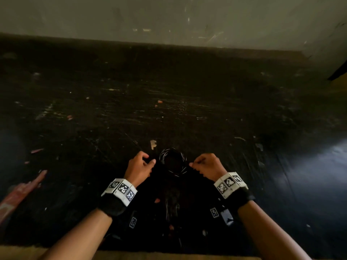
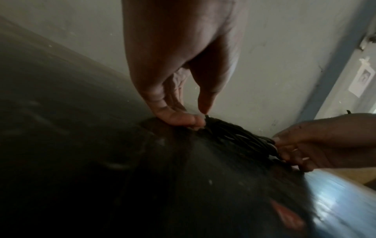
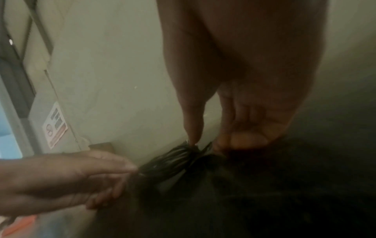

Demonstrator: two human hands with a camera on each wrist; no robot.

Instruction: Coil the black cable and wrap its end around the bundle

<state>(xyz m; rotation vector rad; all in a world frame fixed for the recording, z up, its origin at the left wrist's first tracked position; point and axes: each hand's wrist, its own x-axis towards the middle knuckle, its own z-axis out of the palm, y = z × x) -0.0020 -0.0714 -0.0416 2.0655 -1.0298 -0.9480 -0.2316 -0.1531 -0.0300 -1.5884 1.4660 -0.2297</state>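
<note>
The black cable (image 1: 172, 163) is wound into a small coil of several loops and lies on the dark table (image 1: 169, 102) between my hands. My left hand (image 1: 151, 160) pinches the coil's left side between thumb and forefinger. My right hand (image 1: 191, 164) pinches its right side the same way. In the left wrist view the left hand (image 2: 203, 118) grips the bundled strands of the cable (image 2: 234, 136), with the right hand (image 2: 284, 148) at their far end. In the right wrist view the right hand (image 3: 200, 145) nips the cable (image 3: 173, 161), and the left hand (image 3: 126, 170) holds the other side. The cable's end is hidden.
Small scraps and scratches litter the table, among them a beige scrap (image 1: 153, 144) just beyond the coil. A pink strip (image 1: 20, 192) lies at the near left. A pale wall (image 1: 169, 19) closes the far side. The table's front edge (image 1: 169, 255) runs under my forearms.
</note>
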